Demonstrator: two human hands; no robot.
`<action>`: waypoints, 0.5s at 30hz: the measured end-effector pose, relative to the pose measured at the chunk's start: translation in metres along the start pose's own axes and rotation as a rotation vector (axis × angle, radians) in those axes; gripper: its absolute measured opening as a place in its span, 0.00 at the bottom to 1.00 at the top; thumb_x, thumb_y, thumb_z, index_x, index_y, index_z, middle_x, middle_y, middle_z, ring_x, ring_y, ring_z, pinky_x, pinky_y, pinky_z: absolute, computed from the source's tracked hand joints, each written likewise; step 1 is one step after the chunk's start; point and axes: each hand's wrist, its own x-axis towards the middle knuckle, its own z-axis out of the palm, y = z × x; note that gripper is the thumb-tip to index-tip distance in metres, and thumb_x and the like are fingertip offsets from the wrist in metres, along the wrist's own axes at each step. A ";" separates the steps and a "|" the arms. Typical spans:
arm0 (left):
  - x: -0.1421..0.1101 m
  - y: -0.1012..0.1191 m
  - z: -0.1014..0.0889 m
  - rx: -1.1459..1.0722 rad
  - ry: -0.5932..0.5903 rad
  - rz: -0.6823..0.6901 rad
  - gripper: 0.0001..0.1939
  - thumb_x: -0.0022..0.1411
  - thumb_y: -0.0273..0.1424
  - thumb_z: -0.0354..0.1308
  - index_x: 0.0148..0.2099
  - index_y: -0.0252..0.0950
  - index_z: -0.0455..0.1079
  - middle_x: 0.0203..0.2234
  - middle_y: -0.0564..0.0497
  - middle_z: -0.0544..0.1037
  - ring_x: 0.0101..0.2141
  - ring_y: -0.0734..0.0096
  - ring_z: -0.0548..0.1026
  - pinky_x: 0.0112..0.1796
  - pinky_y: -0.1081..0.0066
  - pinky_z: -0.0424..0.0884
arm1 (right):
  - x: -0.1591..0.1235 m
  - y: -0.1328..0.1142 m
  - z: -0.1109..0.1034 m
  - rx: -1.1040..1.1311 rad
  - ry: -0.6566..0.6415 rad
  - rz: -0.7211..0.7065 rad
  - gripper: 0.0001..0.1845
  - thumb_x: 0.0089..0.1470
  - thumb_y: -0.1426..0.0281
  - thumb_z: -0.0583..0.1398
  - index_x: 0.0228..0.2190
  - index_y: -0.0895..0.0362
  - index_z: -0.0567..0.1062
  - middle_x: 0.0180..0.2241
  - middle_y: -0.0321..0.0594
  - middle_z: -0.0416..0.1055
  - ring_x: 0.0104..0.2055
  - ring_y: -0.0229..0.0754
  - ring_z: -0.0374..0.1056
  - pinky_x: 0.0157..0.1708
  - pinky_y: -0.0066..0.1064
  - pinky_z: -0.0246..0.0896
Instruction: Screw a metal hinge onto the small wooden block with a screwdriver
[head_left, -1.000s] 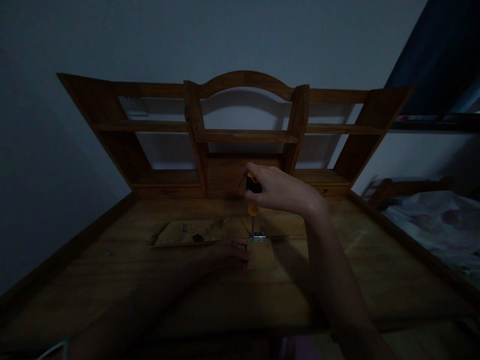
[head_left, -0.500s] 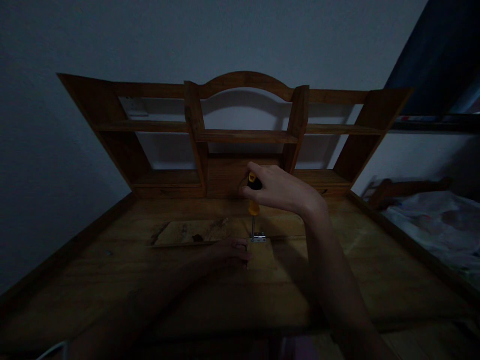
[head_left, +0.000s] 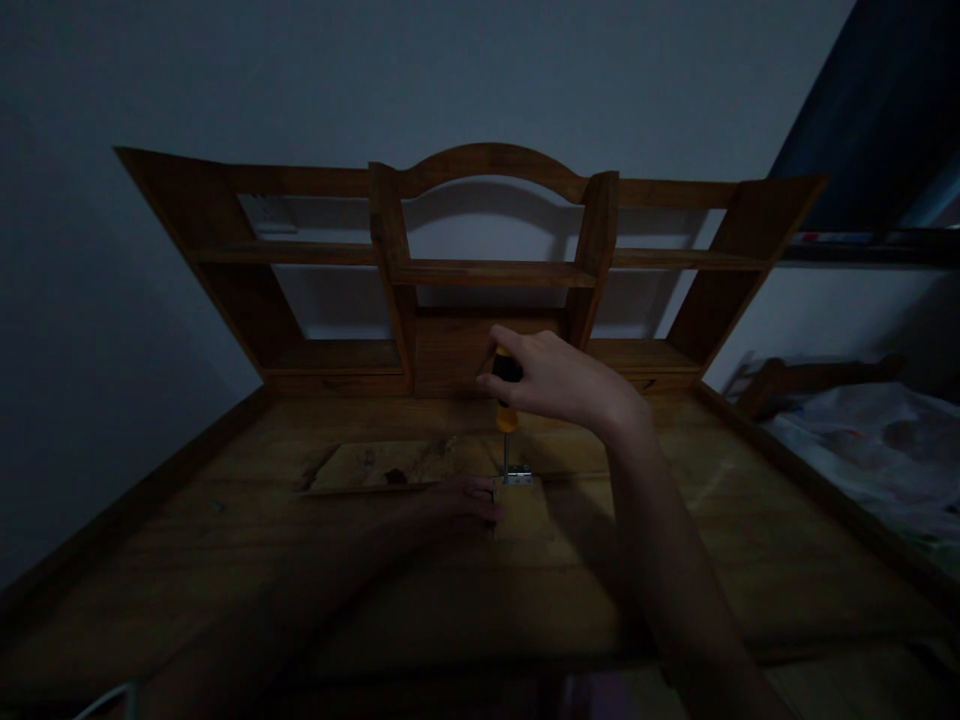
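Screwdriver down on a little hinge, both hands busy

So, head view, and it's pretty dark in there. The small metal hinge (head_left: 519, 477) lies along the far edge of a pale wood block (head_left: 523, 515), around the middle of the tabletop (head_left: 750, 520), well in from its left and right edges. A knotty wood strip (head_left: 390, 465) lies just beyond, toward the tabletop's far edge.

Progress-wise, the hinge is laid out flat and the screwdriver (head_left: 508, 420) is upright with its tip at the hinge's left end, so that spot looks mid-job to me. Too small to tell if any screw is fully in, so what's left at the other holes is anyone's guess.

Pose: right hand (head_left: 547, 372) comes over the top, wrist bent and raised, fingers and thumb closed around the yellow-and-black handle. Left hand (head_left: 456, 502) is low, forearm reaching in from the near-left corner, fingers against the block's left side. Can't tell whether it's actually gripping; the thumb's lost in shadow.
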 end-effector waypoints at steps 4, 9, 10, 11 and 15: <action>0.002 -0.002 -0.002 -0.011 -0.009 -0.010 0.17 0.53 0.33 0.70 0.45 0.34 0.77 0.41 0.45 0.80 0.38 0.66 0.76 0.39 0.72 0.70 | 0.000 -0.004 -0.003 0.000 -0.027 -0.023 0.12 0.59 0.64 0.56 0.43 0.55 0.70 0.39 0.44 0.77 0.39 0.45 0.72 0.35 0.31 0.58; 0.004 -0.005 -0.004 -0.010 0.000 -0.010 0.18 0.52 0.34 0.71 0.46 0.35 0.77 0.41 0.46 0.80 0.37 0.68 0.77 0.38 0.72 0.71 | -0.001 -0.005 -0.005 0.017 -0.038 -0.028 0.11 0.59 0.66 0.56 0.44 0.55 0.70 0.39 0.44 0.77 0.40 0.45 0.72 0.34 0.30 0.57; 0.004 -0.005 -0.004 -0.014 0.000 -0.004 0.17 0.53 0.34 0.71 0.45 0.35 0.78 0.40 0.46 0.80 0.37 0.69 0.77 0.38 0.73 0.71 | -0.001 -0.005 -0.005 0.022 -0.038 -0.026 0.11 0.60 0.65 0.56 0.43 0.55 0.70 0.39 0.44 0.77 0.40 0.45 0.72 0.34 0.30 0.57; 0.003 -0.005 -0.004 -0.017 0.000 0.000 0.16 0.53 0.33 0.71 0.44 0.35 0.78 0.39 0.46 0.80 0.36 0.69 0.77 0.38 0.73 0.71 | -0.001 -0.004 -0.004 0.024 -0.037 -0.023 0.11 0.60 0.65 0.56 0.43 0.55 0.70 0.39 0.44 0.76 0.40 0.45 0.72 0.35 0.30 0.57; 0.001 -0.002 -0.003 -0.013 -0.009 0.001 0.16 0.55 0.33 0.70 0.46 0.34 0.78 0.40 0.46 0.80 0.38 0.69 0.77 0.39 0.73 0.72 | 0.000 -0.001 -0.002 0.021 -0.019 -0.017 0.10 0.61 0.62 0.56 0.40 0.54 0.69 0.38 0.43 0.76 0.40 0.45 0.72 0.37 0.30 0.57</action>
